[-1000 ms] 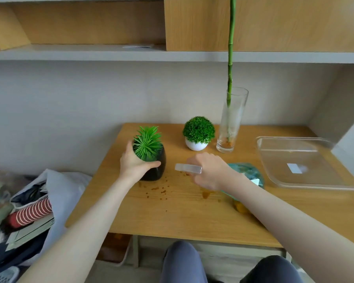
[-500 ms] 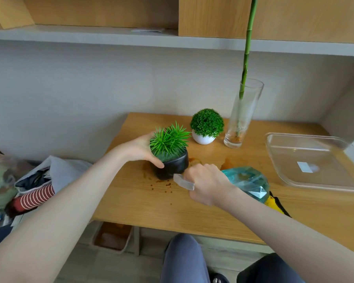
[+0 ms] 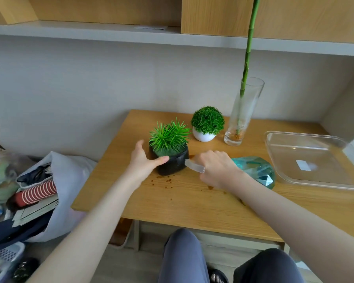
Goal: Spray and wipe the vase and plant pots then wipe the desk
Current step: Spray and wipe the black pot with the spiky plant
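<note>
A black plant pot (image 3: 175, 165) with a spiky green plant (image 3: 168, 137) leans to one side on the wooden desk (image 3: 192, 203). My left hand (image 3: 144, 162) holds it from the left, thumb across its front. My right hand (image 3: 218, 169) grips a teal spray bottle (image 3: 255, 172), and the bottle's clear nozzle (image 3: 194, 166) points at the pot's right side, almost touching. Behind stand a white pot (image 3: 204, 137) with a round green plant and a tall glass vase (image 3: 242, 119) holding a green stalk. Brown specks (image 3: 168, 180) dot the desk in front of the black pot.
A clear plastic tray (image 3: 294, 180) lies on the desk's right side. A grey shelf (image 3: 110, 31) runs above along the wall. A bag of clothes and papers (image 3: 49, 190) sits on the floor left of the desk. My knees show below the desk's front edge.
My left hand has pulled the black pot nearer and tipped it. My right hand has brought the spray nozzle up against the pot's side.
</note>
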